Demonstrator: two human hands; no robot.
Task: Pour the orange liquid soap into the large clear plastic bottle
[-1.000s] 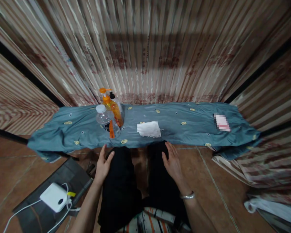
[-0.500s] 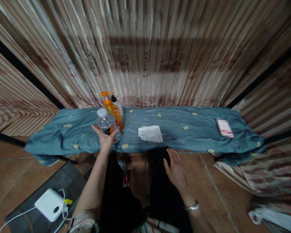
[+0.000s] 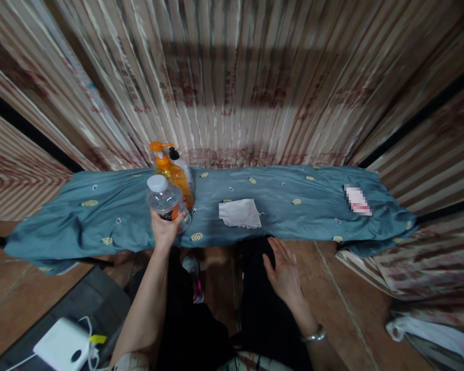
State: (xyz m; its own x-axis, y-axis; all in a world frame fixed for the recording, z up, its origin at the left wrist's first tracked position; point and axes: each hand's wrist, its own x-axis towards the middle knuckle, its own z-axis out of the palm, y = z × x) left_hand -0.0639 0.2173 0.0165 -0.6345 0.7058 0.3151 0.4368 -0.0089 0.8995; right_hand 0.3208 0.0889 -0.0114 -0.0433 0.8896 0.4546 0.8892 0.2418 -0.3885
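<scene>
My left hand is wrapped around a clear plastic bottle with a white cap and a black and orange label. Just behind it stands an orange pump bottle, and past that a bottle with a black pump, partly hidden. To the right, a white cloth with a ragged front edge lies flat on the blue-green covered bench. My right hand rests on my right knee, fingers stretched out, holding nothing.
A pink and white packet, partly blurred, lies at the bench's right end. Striped curtains hang behind and beside it, with dark poles at both sides. At lower left, a white device with cables sits on a dark surface.
My left hand has closed round the clear bottle, its fingers spread less than before. The bottle leans a little more. The view has shifted slightly; my right hand stays on the knee.
</scene>
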